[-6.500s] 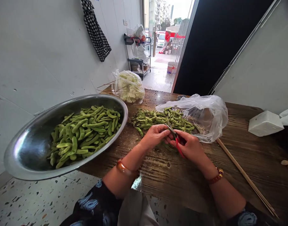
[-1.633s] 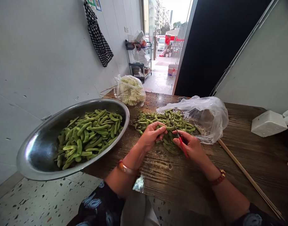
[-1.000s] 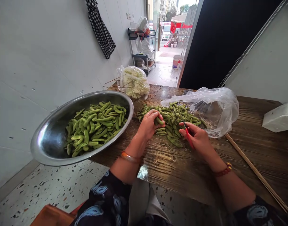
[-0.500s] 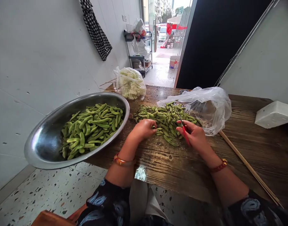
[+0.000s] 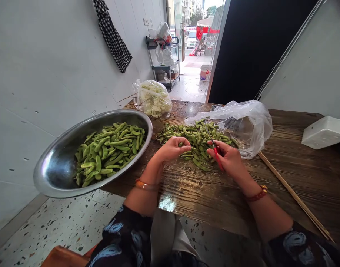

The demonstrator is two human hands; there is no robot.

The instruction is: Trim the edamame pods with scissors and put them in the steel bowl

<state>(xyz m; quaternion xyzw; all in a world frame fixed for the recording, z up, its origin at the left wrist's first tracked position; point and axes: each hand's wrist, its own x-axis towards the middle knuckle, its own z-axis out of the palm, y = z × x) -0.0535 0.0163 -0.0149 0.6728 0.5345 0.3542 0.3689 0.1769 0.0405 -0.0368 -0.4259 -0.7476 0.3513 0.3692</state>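
My right hand (image 5: 227,154) is closed around red-handled scissors (image 5: 217,155), their dark blades pointing away over a pile of green soybean pods (image 5: 197,139) on the wooden table. At the near left edge of that pile is my left hand (image 5: 174,148), its thumb and fingers curled together in a pinch. Whatever it may hold is hidden from view. To the left, a wide steel basin (image 5: 52,176) holds many more soybean pods (image 5: 109,148).
A clear bag with pale cauliflower (image 5: 155,99) stands behind the basin, thin sticks beside it. Right of the pile lies a crumpled clear plastic bag (image 5: 259,122). Long wooden skewers (image 5: 295,194) lie on the table's (image 5: 197,200) right, near a white box (image 5: 324,131).
My left hand has shifted slightly right and up, and its fingers have turned toward the scissors. My right hand with the scissors has barely moved.
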